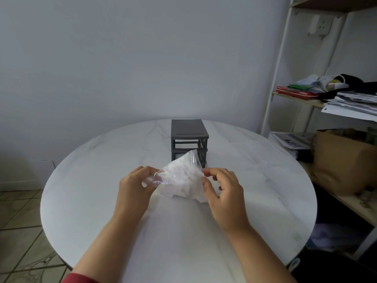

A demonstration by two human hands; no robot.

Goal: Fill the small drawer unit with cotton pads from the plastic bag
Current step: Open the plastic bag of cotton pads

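A small dark grey drawer unit (pixel 188 132) stands at the far middle of the round white table (pixel 85 193). Its upper slot looks hollow, and the lower part is partly hidden behind the bag. A clear plastic bag (pixel 180 177) full of white cotton pads is held just above the table in front of the unit. My left hand (pixel 135 189) pinches the bag's left end at its zip edge. At the bag's right side my right hand (pixel 221 192) has its fingers curled and touching the plastic; whether it grips the bag is unclear.
A white metal shelf rack (pixel 279 64) stands at the right with papers (pixel 355 103), red folders and a brown paper bag (pixel 342 160). A plain wall lies behind the table, and tiled floor (pixel 18 227) shows at the lower left.
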